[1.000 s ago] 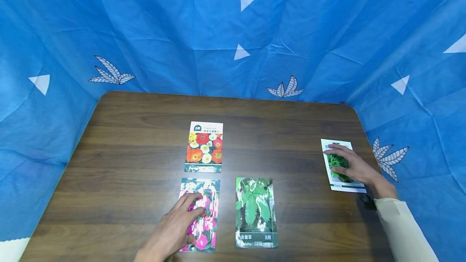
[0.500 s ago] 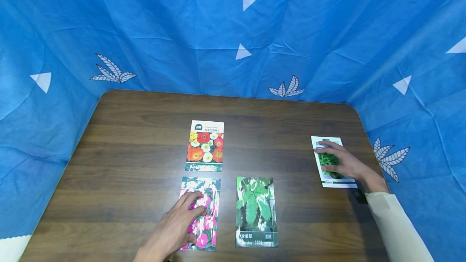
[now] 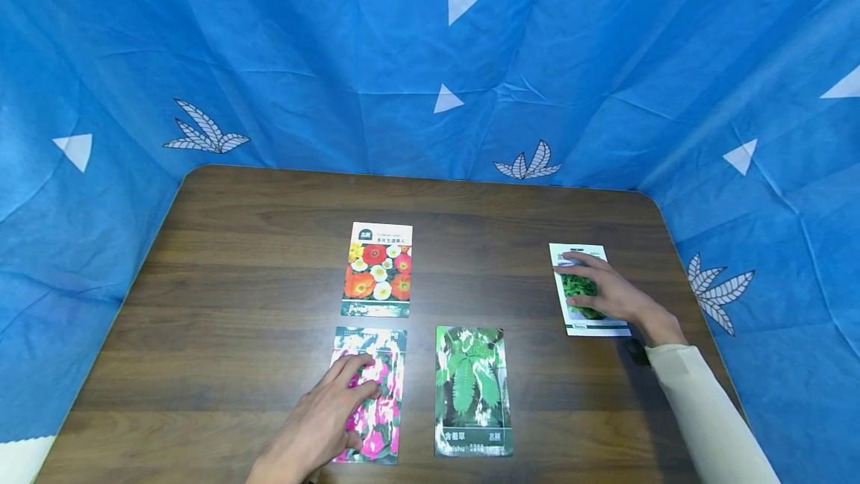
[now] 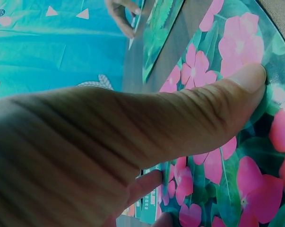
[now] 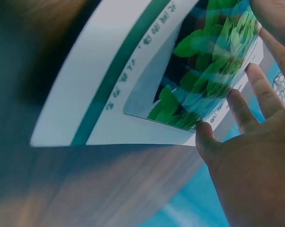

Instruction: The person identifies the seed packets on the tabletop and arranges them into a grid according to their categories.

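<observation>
My left hand [image 3: 316, 424] rests its spread fingertips on a seed packet [image 3: 385, 450] with pink flowers, near the table's front edge. In the left wrist view the thumb [image 4: 194, 113] lies straight across the glossy pink-flower front. At the right, my right hand [image 3: 621, 293] presses its fingertips on a white seed packet [image 3: 578, 329] picturing leafy greens, which lies on the tabletop. Its spread fingertips [image 5: 233, 97] touch the printed front in the right wrist view. Between the hands lies a seed packet [image 3: 472, 391] showing a green fern-like leaf.
Behind the pink-flower packet lies another seed packet [image 3: 378, 271] with red, orange and white flowers. The brown wooden table [image 3: 235, 267] has rounded back corners. Blue cloth [image 3: 302, 43] with white triangles and leaf prints hangs around the back and sides.
My right hand has slid the leafy-greens packet leftward and slightly back across the table. The left hand and the other packets have stayed in place.
</observation>
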Demonstrator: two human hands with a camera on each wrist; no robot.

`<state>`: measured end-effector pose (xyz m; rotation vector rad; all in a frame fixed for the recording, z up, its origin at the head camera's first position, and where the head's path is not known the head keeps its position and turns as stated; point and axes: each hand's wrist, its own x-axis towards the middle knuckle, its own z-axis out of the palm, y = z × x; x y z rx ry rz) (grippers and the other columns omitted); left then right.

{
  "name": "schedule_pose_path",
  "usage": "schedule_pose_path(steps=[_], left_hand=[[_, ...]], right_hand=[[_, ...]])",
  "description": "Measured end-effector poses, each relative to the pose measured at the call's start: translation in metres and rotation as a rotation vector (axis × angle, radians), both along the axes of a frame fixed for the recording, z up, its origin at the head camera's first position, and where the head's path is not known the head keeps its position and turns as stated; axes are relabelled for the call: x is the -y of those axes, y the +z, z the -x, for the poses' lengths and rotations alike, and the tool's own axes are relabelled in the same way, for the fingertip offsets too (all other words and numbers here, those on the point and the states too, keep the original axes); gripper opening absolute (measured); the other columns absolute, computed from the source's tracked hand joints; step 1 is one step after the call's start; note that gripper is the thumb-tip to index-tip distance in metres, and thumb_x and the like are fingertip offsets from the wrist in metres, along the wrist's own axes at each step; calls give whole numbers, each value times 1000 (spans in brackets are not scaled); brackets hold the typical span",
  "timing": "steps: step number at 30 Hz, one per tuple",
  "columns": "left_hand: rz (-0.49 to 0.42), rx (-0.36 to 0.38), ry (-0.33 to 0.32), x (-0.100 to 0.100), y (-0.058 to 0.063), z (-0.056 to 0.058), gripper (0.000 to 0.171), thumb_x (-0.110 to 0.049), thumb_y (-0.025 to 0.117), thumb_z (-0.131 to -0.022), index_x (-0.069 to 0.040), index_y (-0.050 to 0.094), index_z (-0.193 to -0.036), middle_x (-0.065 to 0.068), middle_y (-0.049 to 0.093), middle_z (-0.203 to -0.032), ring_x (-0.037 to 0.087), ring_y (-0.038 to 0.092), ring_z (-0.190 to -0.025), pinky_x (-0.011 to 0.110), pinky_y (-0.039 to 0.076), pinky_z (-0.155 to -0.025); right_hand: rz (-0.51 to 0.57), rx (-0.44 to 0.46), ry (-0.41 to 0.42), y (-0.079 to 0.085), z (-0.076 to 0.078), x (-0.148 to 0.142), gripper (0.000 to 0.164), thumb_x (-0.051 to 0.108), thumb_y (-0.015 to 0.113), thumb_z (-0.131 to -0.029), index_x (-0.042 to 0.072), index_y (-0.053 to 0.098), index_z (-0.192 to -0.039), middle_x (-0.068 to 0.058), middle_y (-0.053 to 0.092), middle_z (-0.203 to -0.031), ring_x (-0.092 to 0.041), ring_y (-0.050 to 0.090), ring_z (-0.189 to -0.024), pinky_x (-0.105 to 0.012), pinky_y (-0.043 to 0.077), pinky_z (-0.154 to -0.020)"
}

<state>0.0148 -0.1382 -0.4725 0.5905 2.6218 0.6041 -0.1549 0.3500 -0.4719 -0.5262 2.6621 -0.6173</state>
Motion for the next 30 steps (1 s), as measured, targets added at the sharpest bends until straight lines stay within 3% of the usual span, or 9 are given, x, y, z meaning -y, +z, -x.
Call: schedule_pose_path(steps=[15, 30], left_hand=[[-14, -63, -9, 3, -1, -1, 62, -26, 97, -55, -20, 72, -112, 6, 48, -141, 29, 42, -129, 44, 61, -83], [-15, -48, -3, 2, -1, -1, 62, -26, 97, -55, -19, 73, -111, 6, 49, -141, 29, 42, -129, 46, 60, -85]], right_hand=[[-18, -37, 55, -2, 12, 34, 58, 20, 76, -89, 11, 56, -142, -20, 33, -157, -48, 24, -145, -72, 26, -112], [-47, -47, 81, -4, 25, 75, 57, 23, 76, -89, 16, 56, -142, -15, 34, -158, -42, 26, -147, -67, 29, -115]])
